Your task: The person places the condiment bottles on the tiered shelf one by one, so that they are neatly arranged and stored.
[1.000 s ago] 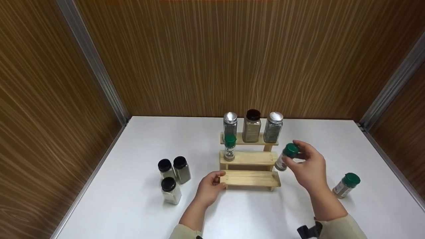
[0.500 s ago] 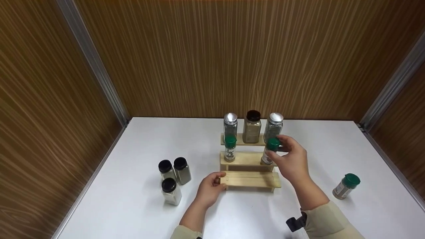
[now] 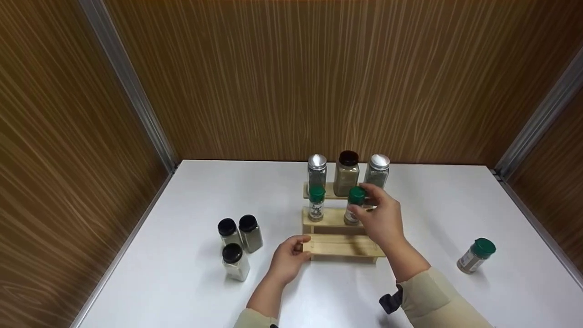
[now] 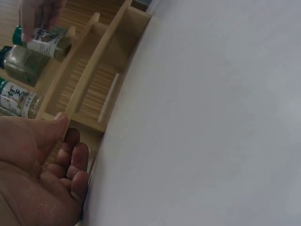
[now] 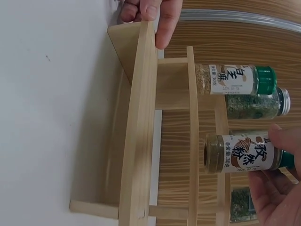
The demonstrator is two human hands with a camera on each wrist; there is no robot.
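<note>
Held: While the right hand point(image 3: 382, 218) pinches it near the top, the spice jar point(image 5: 247, 153) is at the rack's middle shelf point(image 3: 334, 217), between the shelf's left and right ends; its base appears just off the board.
Long axis: upright, at a right angle to the shelf, nearly parallel to the jar beside it.
Pointing: green cap up, base down, printed label toward the rack's front edge.
Right hand: thumb and fingers clamped on the jar's upper part.
Left hand point(image 3: 288, 260): clamped on the left end of the bottom shelf point(image 3: 339, 246).
Rack point(image 4: 83, 89): pale wood, three steps, standing on the bench point(image 3: 337, 291).
Middle shelf: a second green-capped jar point(image 3: 316, 208) stands upright near the left end.
Top shelf point(image 3: 330, 190): a brown-capped jar point(image 3: 346, 177) between a left silver-capped jar point(image 3: 317, 174) and a right silver-capped jar point(image 3: 377, 174).
Bench, left: three black-capped jars point(image 3: 236, 266) stand close together between the rack and the left edge.
Bench, right: a lone green-capped jar point(image 3: 472, 259) stands nearer the right edge.
Bench, back edge: a wood-grain panel point(image 3: 291, 82) rises behind it.
</note>
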